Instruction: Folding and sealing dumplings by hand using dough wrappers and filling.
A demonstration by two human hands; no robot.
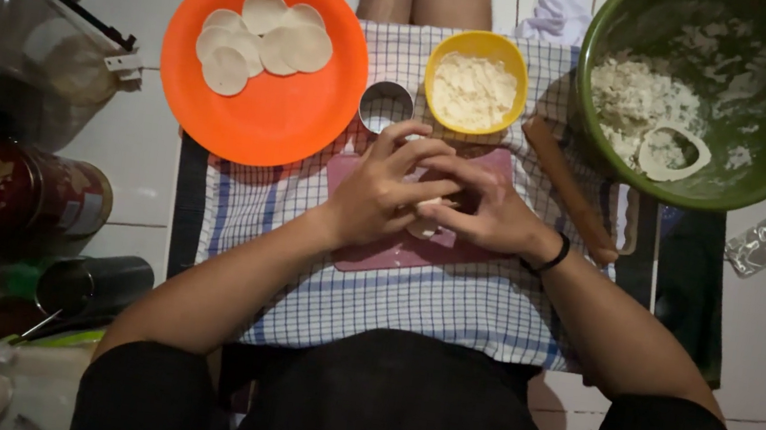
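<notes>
Top: my black short-sleeved shirt (396, 414)
Forearms: bare, no sleeves past the elbows
Right wrist: a thin black band (552, 259)
Hands: no rings

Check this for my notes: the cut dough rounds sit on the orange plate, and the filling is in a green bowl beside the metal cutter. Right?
Not quite. The head view shows the filling in a yellow bowl beside the metal cutter; the dough rounds do sit on the orange plate.
</notes>
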